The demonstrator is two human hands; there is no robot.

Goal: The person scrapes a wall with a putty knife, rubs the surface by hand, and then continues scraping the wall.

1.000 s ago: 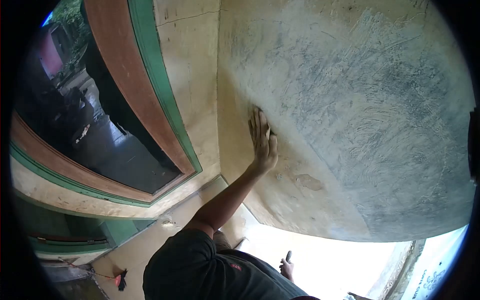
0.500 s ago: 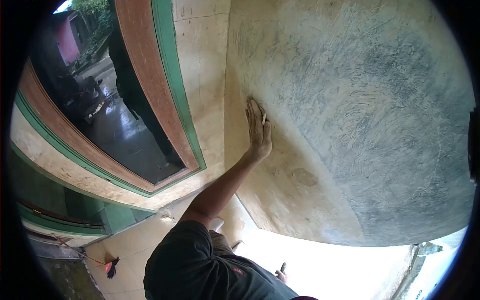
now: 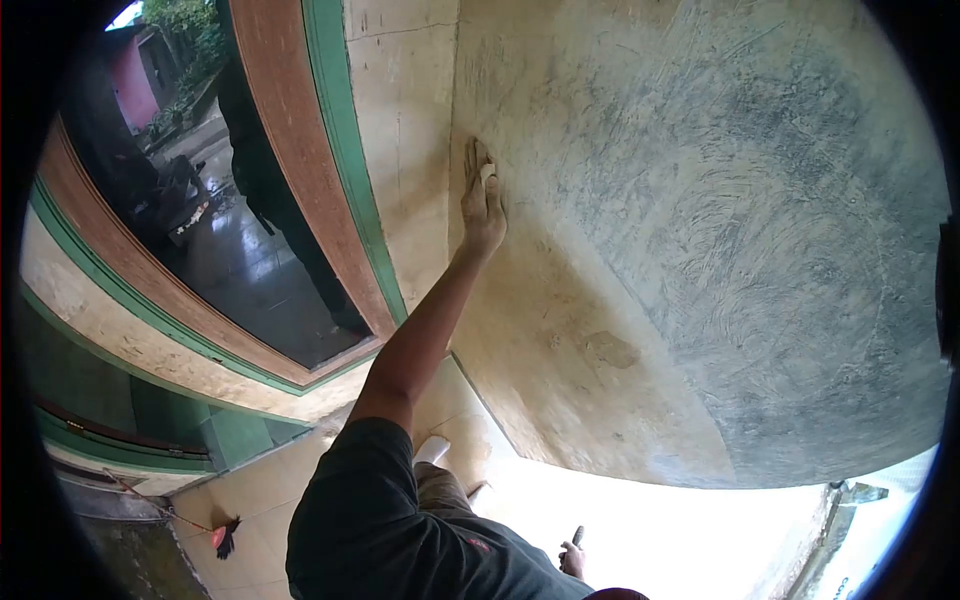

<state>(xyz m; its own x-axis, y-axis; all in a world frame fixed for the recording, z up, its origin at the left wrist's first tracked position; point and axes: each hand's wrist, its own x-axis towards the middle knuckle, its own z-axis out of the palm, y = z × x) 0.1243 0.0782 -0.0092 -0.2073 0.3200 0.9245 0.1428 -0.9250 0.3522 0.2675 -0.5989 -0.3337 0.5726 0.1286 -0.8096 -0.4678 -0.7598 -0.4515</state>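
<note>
My left hand (image 3: 483,205) is against the upper wall (image 3: 560,290), near the inside corner. A small pale, thin piece (image 3: 488,171) is held between its thumb and fingers; what it is made of I cannot tell. Low in the view, my right hand (image 3: 572,562) is closed around a short dark handle-like object (image 3: 579,536), its far end pointing up. The wall has a smooth tan area around my left hand and a rough grey, swirled surface to the right.
A glass window (image 3: 270,240) with a brown and green frame is left of the corner. Pale floor tiles (image 3: 260,510) lie below, with a red and black broom (image 3: 225,538). My feet (image 3: 432,450) show near the wall's base. Bright light fills the lower right.
My left hand has moved up and left along the wall, closer to the corner, and the pale piece shows more between its fingers. My right hand has shifted slightly to the right.
</note>
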